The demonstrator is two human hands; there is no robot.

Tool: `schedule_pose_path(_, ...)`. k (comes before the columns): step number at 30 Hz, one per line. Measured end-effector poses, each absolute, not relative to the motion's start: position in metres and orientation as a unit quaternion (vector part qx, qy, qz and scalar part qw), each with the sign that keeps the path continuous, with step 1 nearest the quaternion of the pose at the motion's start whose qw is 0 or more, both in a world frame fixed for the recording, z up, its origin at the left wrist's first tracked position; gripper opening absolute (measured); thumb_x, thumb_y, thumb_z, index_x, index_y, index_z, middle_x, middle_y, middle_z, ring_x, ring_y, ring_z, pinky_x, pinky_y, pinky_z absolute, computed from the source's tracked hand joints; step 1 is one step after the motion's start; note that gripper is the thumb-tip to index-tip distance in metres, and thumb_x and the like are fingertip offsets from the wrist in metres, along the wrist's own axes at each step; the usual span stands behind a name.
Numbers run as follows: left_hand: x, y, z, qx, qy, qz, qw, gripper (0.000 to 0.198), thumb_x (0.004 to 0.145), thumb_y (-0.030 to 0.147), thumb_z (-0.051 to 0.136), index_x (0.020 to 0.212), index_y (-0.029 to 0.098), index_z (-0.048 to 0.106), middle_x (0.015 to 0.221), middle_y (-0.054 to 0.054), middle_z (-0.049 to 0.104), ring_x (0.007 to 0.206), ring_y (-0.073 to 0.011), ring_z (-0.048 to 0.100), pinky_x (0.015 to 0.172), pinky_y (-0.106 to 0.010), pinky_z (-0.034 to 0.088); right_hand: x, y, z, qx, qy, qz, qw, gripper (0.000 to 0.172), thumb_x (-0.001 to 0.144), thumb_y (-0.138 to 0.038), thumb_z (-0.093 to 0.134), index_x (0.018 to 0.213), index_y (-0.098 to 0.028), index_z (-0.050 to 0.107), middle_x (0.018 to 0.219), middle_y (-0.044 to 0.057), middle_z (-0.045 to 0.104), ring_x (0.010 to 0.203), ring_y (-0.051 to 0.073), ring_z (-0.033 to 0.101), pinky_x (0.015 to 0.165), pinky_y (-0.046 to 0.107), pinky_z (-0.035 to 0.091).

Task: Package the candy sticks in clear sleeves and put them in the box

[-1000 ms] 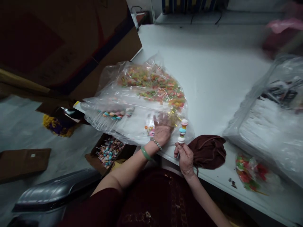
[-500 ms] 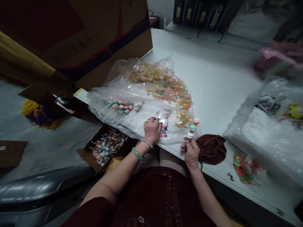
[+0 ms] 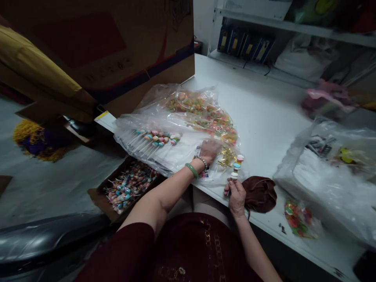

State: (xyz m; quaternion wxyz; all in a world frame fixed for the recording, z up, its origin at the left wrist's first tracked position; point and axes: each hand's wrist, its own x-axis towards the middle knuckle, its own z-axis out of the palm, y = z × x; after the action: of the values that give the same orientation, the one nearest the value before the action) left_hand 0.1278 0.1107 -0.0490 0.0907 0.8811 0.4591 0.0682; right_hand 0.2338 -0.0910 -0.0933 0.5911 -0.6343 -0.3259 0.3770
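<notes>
My right hand (image 3: 237, 197) grips the lower end of a candy skewer (image 3: 236, 167), which stands upright with pink, blue and white pieces on it. My left hand (image 3: 210, 150), blurred by motion, reaches over the clear plastic sheet (image 3: 176, 154), just left of the gold twist ties (image 3: 225, 157); its fingers are smeared. Printed labels (image 3: 205, 172) lie partly under my left wrist. Several finished-looking skewers (image 3: 158, 138) rest on the plastic at the left. Behind them spreads a heap of orange and green gummies (image 3: 205, 111).
An open box of wrapped skewers (image 3: 129, 188) is below the table's left edge. A large cardboard box (image 3: 141, 43) stands back left. Brown cloth (image 3: 260, 194), a gummy bag (image 3: 299, 219) and a plastic-lined container (image 3: 323, 172) lie right. A yellow sleeve (image 3: 38, 58) shows left.
My left hand has moved right and away from me, from the labels toward the gold ties. My right hand still holds the skewer. The camera view has shifted slightly.
</notes>
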Motion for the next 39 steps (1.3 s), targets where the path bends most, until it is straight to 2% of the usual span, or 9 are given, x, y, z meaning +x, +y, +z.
schedule_pose_path(4, 0.112, 0.106, -0.052, 0.858, 0.501, 0.088, 0.068, 0.033, 0.096, 0.033, 0.041, 0.119, 0.021, 0.061, 0.121, -0.015, 0.061, 0.115, -0.0304, 0.049, 0.09, -0.044, 0.032, 0.234, -0.092, -0.093, -0.627, -0.319, 0.393, 0.592, 0.026, 0.089, -0.042, 0.058, 0.09, -0.017, 0.064, 0.058, -0.005, 0.054, 0.048, 0.009, 0.049, 0.048, 0.023, 0.039)
schedule_pose_path(7, 0.092, 0.094, -0.055, 0.817, 0.568, 0.087, 0.051, 0.041, 0.094, 0.045, 0.041, 0.12, 0.019, 0.06, 0.131, -0.017, 0.056, 0.115, -0.0332, 0.048, 0.091, -0.046, 0.032, 0.234, -0.093, -0.092, -0.626, -0.315, 0.399, 0.592, 0.026, 0.089, -0.043, 0.058, 0.091, -0.018, 0.064, 0.057, -0.005, 0.053, 0.047, 0.01, 0.049, 0.048, 0.023, 0.04)
schedule_pose_path(12, 0.058, 0.08, -0.052, 0.74, 0.666, 0.074, 0.053, 0.039, 0.094, 0.037, 0.04, 0.124, 0.019, 0.058, 0.125, -0.017, 0.059, 0.11, -0.0326, 0.052, 0.088, -0.044, 0.035, 0.235, -0.093, -0.093, -0.621, -0.313, 0.406, 0.593, 0.025, 0.09, -0.042, 0.057, 0.092, -0.018, 0.065, 0.057, -0.006, 0.053, 0.047, 0.009, 0.049, 0.047, 0.023, 0.04)
schedule_pose_path(17, 0.037, 0.08, -0.046, 0.68, 0.722, 0.099, 0.082, 0.041, 0.093, 0.035, 0.044, 0.128, 0.019, 0.059, 0.129, -0.016, 0.056, 0.114, -0.0309, 0.053, 0.09, -0.041, 0.038, 0.234, -0.093, -0.09, -0.62, -0.308, 0.409, 0.594, 0.024, 0.09, -0.041, 0.058, 0.091, -0.017, 0.065, 0.057, -0.006, 0.054, 0.048, 0.009, 0.049, 0.048, 0.023, 0.039)
schedule_pose_path(20, 0.038, 0.087, -0.042, 0.718, 0.688, 0.079, 0.072, 0.031, 0.091, 0.027, 0.046, 0.113, 0.021, 0.067, 0.126, -0.014, 0.057, 0.114, -0.0308, 0.052, 0.092, -0.043, 0.036, 0.233, -0.092, -0.087, -0.629, -0.311, 0.4, 0.589, 0.024, 0.089, -0.041, 0.059, 0.091, -0.017, 0.065, 0.057, -0.006, 0.054, 0.048, 0.009, 0.049, 0.048, 0.023, 0.039)
schedule_pose_path(23, 0.046, 0.105, -0.037, 0.764, 0.64, 0.069, 0.047, 0.031, 0.091, 0.023, 0.043, 0.111, 0.022, 0.067, 0.124, -0.014, 0.057, 0.113, -0.0313, 0.05, 0.092, -0.045, 0.035, 0.232, -0.092, -0.087, -0.636, -0.311, 0.393, 0.586, 0.024, 0.089, -0.041, 0.059, 0.09, -0.017, 0.065, 0.057, -0.006, 0.053, 0.048, 0.009, 0.048, 0.049, 0.023, 0.039)
schedule_pose_path(30, 0.055, 0.158, -0.04, 0.781, 0.612, 0.028, 0.123, 0.027, 0.089, 0.021, 0.047, 0.101, 0.018, 0.071, 0.111, -0.014, 0.062, 0.103, -0.0278, 0.056, 0.089, -0.041, 0.037, 0.232, -0.093, -0.093, -0.655, -0.305, 0.375, 0.58, 0.025, 0.088, -0.042, 0.061, 0.086, -0.018, 0.064, 0.057, -0.006, 0.053, 0.046, 0.009, 0.049, 0.047, 0.023, 0.039)
schedule_pose_path(35, 0.041, 0.17, -0.056, 0.771, 0.61, 0.074, 0.168, 0.027, 0.092, 0.028, 0.045, 0.092, 0.018, 0.07, 0.101, -0.011, 0.065, 0.089, -0.0214, 0.059, 0.073, -0.032, 0.038, 0.231, -0.093, -0.093, -0.68, -0.319, 0.353, 0.558, 0.024, 0.089, -0.041, 0.059, 0.088, -0.017, 0.064, 0.056, -0.005, 0.053, 0.046, 0.01, 0.049, 0.047, 0.024, 0.04)
schedule_pose_path(39, 0.034, 0.169, -0.056, 0.794, 0.575, 0.147, 0.135, 0.029, 0.094, 0.025, 0.041, 0.092, 0.016, 0.069, 0.099, -0.012, 0.067, 0.095, -0.0245, 0.058, 0.081, -0.035, 0.037, 0.227, -0.093, -0.091, -0.71, -0.333, 0.321, 0.531, 0.025, 0.089, -0.041, 0.059, 0.088, -0.017, 0.065, 0.055, -0.005, 0.054, 0.046, 0.01, 0.049, 0.047, 0.024, 0.041)
